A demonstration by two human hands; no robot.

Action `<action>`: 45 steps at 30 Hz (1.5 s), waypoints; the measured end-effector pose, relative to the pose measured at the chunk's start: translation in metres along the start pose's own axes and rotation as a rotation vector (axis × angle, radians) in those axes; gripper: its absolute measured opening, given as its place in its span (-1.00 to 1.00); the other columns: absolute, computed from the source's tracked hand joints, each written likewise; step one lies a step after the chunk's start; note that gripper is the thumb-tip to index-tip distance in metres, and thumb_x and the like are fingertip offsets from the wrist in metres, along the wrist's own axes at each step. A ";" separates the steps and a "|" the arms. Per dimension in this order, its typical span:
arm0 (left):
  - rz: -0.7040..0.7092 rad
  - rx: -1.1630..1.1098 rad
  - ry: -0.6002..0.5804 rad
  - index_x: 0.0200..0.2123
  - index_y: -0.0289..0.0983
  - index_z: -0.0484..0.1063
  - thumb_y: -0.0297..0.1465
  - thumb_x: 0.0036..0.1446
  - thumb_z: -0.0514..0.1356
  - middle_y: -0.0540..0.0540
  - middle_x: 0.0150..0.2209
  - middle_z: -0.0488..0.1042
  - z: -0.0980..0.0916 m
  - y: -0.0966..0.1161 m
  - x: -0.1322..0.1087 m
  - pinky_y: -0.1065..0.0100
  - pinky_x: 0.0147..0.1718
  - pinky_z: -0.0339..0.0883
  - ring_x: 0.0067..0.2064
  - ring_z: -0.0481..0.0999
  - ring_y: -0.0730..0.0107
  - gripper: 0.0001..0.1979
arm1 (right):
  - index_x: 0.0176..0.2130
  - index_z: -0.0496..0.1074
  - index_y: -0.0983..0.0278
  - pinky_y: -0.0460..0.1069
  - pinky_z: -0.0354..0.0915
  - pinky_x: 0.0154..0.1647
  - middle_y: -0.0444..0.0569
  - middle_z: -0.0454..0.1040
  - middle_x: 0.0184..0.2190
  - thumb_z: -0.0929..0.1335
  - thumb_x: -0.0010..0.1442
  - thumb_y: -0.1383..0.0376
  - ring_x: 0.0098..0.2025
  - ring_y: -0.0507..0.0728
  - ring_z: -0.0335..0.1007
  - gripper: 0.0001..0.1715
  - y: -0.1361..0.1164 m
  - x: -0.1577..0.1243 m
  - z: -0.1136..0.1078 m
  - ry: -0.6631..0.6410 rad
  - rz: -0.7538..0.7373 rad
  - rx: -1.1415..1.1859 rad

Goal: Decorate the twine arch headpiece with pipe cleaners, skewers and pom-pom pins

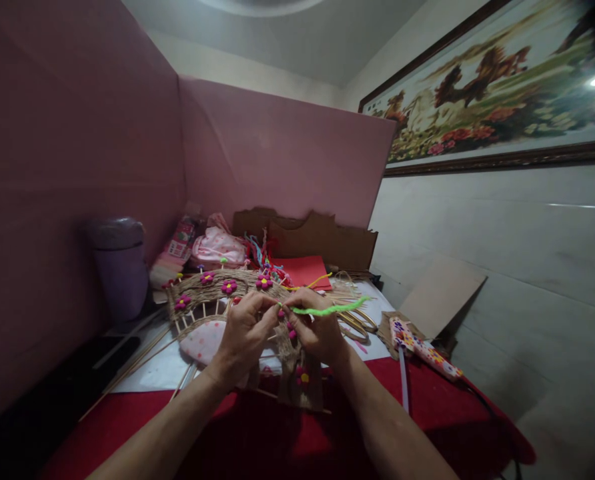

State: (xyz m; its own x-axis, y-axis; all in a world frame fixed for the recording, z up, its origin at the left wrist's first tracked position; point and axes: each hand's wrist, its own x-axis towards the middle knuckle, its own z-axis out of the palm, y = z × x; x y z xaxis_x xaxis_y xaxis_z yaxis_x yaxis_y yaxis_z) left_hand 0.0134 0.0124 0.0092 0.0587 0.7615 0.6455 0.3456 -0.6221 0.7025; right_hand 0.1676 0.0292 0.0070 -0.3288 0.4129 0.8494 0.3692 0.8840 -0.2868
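A bright green fuzzy strand (327, 310) runs out to the right from between my two hands. My left hand (247, 328) pinches at its left end, thumb and forefinger pressed together. Close beside it, my right hand (317, 330) is closed on the strand with bent fingers. Both hands are over a curved woven piece of brown twine (197, 288) with thin sticks and magenta flowers with yellow centres (264, 281). A pale dotted oval (205, 341) lies within its curve. Fingertips hide part of the weave.
A purple lidded cup (121, 270) stands at the left. Behind are pink dotted cloth (219, 247), red sheets (302, 272) and torn cardboard (322, 241). Scissors (355, 325) lie to the right, near a flower-patterned glue gun (427, 353) with its cord. Loose sticks (132, 367) lie left on the table.
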 end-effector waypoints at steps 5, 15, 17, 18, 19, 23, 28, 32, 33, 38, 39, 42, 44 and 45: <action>-0.230 -0.347 0.046 -0.53 -0.31 0.41 -0.33 -0.01 0.20 0.03 -0.58 0.36 0.006 0.000 -0.001 0.46 -0.53 0.16 -0.53 0.30 0.50 -0.83 | -0.33 0.35 0.26 -0.04 0.24 -0.39 -0.05 0.38 -0.45 0.27 0.10 0.44 -0.40 0.08 0.30 -0.89 -0.003 -0.004 0.011 0.055 -0.129 -0.075; -0.261 -0.469 -0.015 -0.53 -0.33 0.47 -0.29 0.00 0.23 -0.02 -0.55 0.45 0.002 -0.004 0.002 0.49 -0.50 0.20 -0.50 0.35 0.51 -0.79 | -0.38 0.34 0.25 -0.04 0.21 -0.42 -0.09 0.36 -0.49 0.28 0.14 0.38 -0.42 0.07 0.28 -0.94 -0.003 -0.003 0.005 0.142 -0.003 -0.120; -0.237 -0.426 0.001 -0.50 -0.32 0.48 -0.29 0.00 0.23 -0.02 -0.54 0.47 -0.001 -0.003 0.003 0.48 -0.49 0.22 -0.49 0.37 0.48 -0.81 | -0.38 0.35 0.25 -0.03 0.21 -0.40 -0.08 0.36 -0.49 0.28 0.12 0.39 -0.41 0.07 0.28 -0.94 -0.003 -0.002 0.002 0.108 0.000 -0.109; -0.221 -0.401 -0.002 -0.48 -0.31 0.49 -0.30 -0.01 0.24 -0.03 -0.53 0.48 -0.002 -0.003 0.003 0.46 -0.48 0.23 -0.48 0.39 0.46 -0.82 | -0.37 0.35 0.25 -0.03 0.21 -0.39 -0.08 0.36 -0.48 0.28 0.12 0.40 -0.40 0.08 0.29 -0.93 -0.002 -0.002 0.001 0.075 -0.006 -0.097; -0.203 -0.373 -0.013 -0.48 -0.31 0.49 -0.31 -0.02 0.24 -0.04 -0.53 0.49 -0.003 -0.003 0.004 0.45 -0.46 0.25 -0.47 0.41 0.44 -0.83 | -0.36 0.35 0.25 -0.02 0.22 -0.37 -0.08 0.37 -0.47 0.28 0.11 0.42 -0.39 0.08 0.29 -0.91 -0.002 -0.002 0.000 0.039 -0.015 -0.084; -0.143 -0.230 -0.042 -0.45 -0.31 0.51 -0.33 -0.02 0.23 -0.08 -0.49 0.52 -0.007 0.001 0.007 0.41 -0.42 0.29 -0.42 0.45 0.38 -0.85 | -0.34 0.35 0.24 -0.03 0.22 -0.37 -0.07 0.36 -0.46 0.27 0.09 0.46 -0.40 0.08 0.29 -0.86 -0.003 -0.002 -0.001 -0.008 -0.042 -0.078; -0.119 -0.169 -0.136 -0.45 -0.31 0.52 -0.34 -0.02 0.20 -0.08 -0.51 0.51 -0.009 0.006 0.008 0.42 -0.47 0.27 -0.45 0.44 0.39 -0.84 | -0.34 0.32 0.23 -0.04 0.20 -0.39 -0.09 0.33 -0.47 0.25 0.11 0.46 -0.40 0.07 0.28 -0.86 -0.003 0.000 -0.003 -0.020 -0.061 -0.106; -0.132 -0.175 -0.200 -0.43 -0.32 0.51 -0.33 0.00 0.19 -0.07 -0.52 0.49 -0.010 0.004 0.007 0.43 -0.51 0.25 -0.48 0.40 0.42 -0.82 | -0.33 0.34 0.24 -0.03 0.24 -0.35 -0.06 0.36 -0.43 0.24 0.12 0.46 -0.37 0.08 0.30 -0.85 -0.004 0.000 -0.002 -0.012 -0.041 -0.091; -0.135 -0.170 -0.206 -0.42 -0.32 0.51 -0.32 0.00 0.19 -0.07 -0.52 0.49 -0.010 0.003 0.007 0.43 -0.51 0.25 -0.48 0.40 0.43 -0.82 | -0.33 0.34 0.24 -0.02 0.24 -0.34 -0.06 0.37 -0.42 0.25 0.12 0.45 -0.37 0.08 0.31 -0.85 -0.004 0.000 -0.002 -0.005 -0.042 -0.088; -0.177 -0.308 -0.213 -0.43 -0.33 0.50 -0.32 -0.01 0.21 -0.06 -0.53 0.47 -0.007 -0.001 0.006 0.44 -0.52 0.24 -0.51 0.38 0.46 -0.83 | -0.31 0.35 0.24 -0.01 0.27 -0.33 -0.05 0.40 -0.42 0.27 0.08 0.44 -0.35 0.10 0.33 -0.85 -0.005 0.000 -0.001 0.026 -0.065 -0.072; -0.199 -0.363 -0.207 -0.44 -0.33 0.50 -0.33 -0.03 0.23 -0.05 -0.54 0.47 -0.007 -0.001 0.006 0.44 -0.52 0.24 -0.51 0.38 0.46 -0.83 | -0.30 0.35 0.24 0.00 0.27 -0.33 -0.05 0.40 -0.43 0.28 0.07 0.44 -0.35 0.10 0.33 -0.84 -0.005 0.000 -0.001 0.035 -0.064 -0.069; -0.278 -0.506 -0.164 -0.49 -0.34 0.49 -0.33 -0.09 0.27 -0.04 -0.57 0.46 -0.005 0.001 0.005 0.46 -0.52 0.24 -0.52 0.39 0.48 -0.83 | -0.30 0.35 0.23 -0.01 0.27 -0.36 -0.06 0.39 -0.45 0.28 0.05 0.44 -0.38 0.10 0.32 -0.83 -0.005 -0.001 0.000 0.055 -0.082 -0.058; -0.332 -0.581 -0.125 -0.51 -0.34 0.48 -0.33 -0.11 0.29 -0.02 -0.59 0.45 -0.004 0.003 0.004 0.48 -0.53 0.23 -0.54 0.38 0.52 -0.83 | -0.29 0.35 0.22 -0.01 0.28 -0.36 -0.06 0.40 -0.45 0.27 0.06 0.45 -0.37 0.10 0.33 -0.82 -0.005 -0.001 0.001 0.059 -0.112 -0.062; -0.365 -0.613 -0.106 -0.52 -0.35 0.47 -0.33 -0.12 0.30 -0.01 -0.60 0.44 -0.003 0.003 0.004 0.49 -0.54 0.23 -0.56 0.37 0.53 -0.83 | -0.28 0.35 0.22 -0.01 0.28 -0.36 -0.05 0.40 -0.44 0.27 0.07 0.45 -0.37 0.10 0.33 -0.82 -0.005 -0.001 0.001 0.057 -0.126 -0.068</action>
State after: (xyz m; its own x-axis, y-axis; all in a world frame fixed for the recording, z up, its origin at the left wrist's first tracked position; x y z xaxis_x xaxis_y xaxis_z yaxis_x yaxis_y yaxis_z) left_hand 0.0123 0.0127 0.0150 0.1409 0.9345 0.3269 -0.2257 -0.2912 0.9297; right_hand 0.1648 0.0249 0.0070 -0.3272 0.2845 0.9011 0.3867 0.9104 -0.1470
